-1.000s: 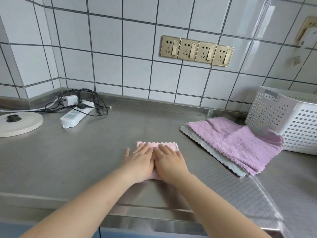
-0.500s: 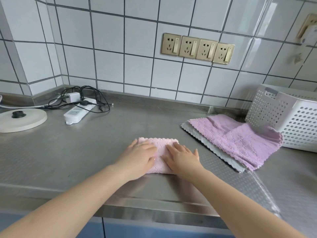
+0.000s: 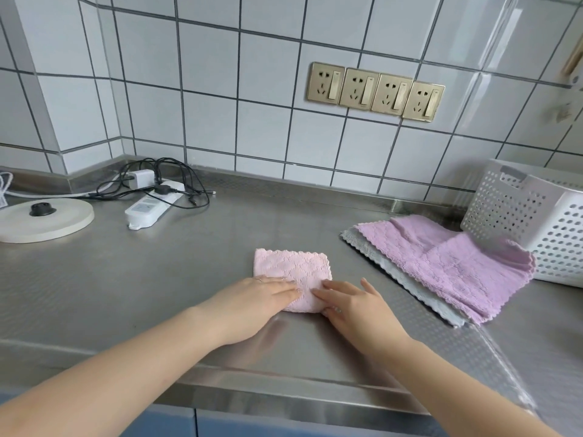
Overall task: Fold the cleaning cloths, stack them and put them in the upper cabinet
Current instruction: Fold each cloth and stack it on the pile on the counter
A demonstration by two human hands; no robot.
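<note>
A small pale pink cloth [image 3: 293,269], folded into a compact rectangle, lies on the steel counter [image 3: 189,279] in front of me. My left hand [image 3: 252,302] lies flat on its near left corner, fingers straight. My right hand [image 3: 353,302] rests at its near right edge, fingers extended, thumb tucked at the cloth's lower corner. To the right, an unfolded purple cloth [image 3: 457,260] lies spread over a grey cloth [image 3: 394,269] whose scalloped edge shows beneath it. No upper cabinet is in view.
A white perforated basket [image 3: 536,222] stands at the right against the tiled wall. At the back left are a white power strip [image 3: 151,206] with tangled black cables and a round white kettle base [image 3: 44,217]. Wall sockets [image 3: 375,91] sit above the counter.
Both hands have slid back toward me, from covering most of the pink cloth to its near edge, so more of the folded cloth shows. The other cloths have not moved.
</note>
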